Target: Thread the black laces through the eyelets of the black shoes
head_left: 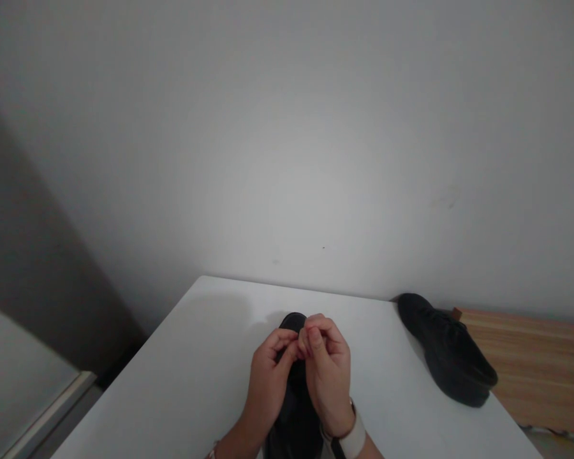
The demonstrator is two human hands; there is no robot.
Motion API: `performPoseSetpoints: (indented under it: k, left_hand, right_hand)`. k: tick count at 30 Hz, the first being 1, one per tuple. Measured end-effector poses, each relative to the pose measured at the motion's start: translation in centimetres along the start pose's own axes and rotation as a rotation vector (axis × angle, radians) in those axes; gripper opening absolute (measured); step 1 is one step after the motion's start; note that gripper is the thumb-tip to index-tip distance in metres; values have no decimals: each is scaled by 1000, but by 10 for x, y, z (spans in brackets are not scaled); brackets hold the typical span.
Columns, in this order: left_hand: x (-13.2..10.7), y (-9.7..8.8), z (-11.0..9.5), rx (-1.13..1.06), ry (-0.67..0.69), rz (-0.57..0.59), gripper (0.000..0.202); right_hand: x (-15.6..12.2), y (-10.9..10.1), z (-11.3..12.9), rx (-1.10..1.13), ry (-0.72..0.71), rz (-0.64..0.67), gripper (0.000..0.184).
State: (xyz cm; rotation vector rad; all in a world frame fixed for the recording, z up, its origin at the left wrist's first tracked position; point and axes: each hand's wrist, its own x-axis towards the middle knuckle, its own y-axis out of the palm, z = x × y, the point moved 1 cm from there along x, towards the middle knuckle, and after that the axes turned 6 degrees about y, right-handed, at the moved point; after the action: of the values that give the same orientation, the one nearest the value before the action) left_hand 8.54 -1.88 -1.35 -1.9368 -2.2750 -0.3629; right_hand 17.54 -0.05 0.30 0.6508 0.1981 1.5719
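A black shoe [296, 421] lies on the white table in front of me, its toe pointing away toward the wall. Both hands are held together just over its front part and hide much of its upper. The fingers of my left hand [272, 370] are closed in a pinch. Against them, my right hand [328, 363] is closed too, thumb pressed to the curled fingers. Whatever thin thing may be between the fingertips is hidden; a lace cannot be made out there. A second black shoe [447, 350], with laces, rests at the table's right edge.
The white table [196, 382] meets a pale wall [287, 159] at its back edge. Beyond the right edge, lower down, is a wood-grain surface [540, 370]. A pale watch or band [356, 437] is on my right wrist.
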Motion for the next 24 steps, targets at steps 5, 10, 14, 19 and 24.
performPoseSetpoints:
  k: [5,10,14,19,24]
  left_hand:
    - [14,3,2,70,74,84,20]
    - [15,4,3,234,156,304,21]
    - [15,3,3,227,209,367,20]
    - [20,-8,-1,36,228,474,24]
    - [23,-13,-2,147,436,461,9]
  right_hand:
    - [13,-8,7,-253,-105,70,16]
    - [15,-13,30,-449,-187,224,12]
    - [14,-23,41,-496,-198,325,12]
    - [17,-46,41,-523,-110,301,24]
    - [20,-59,31,-624,-15,277,22]
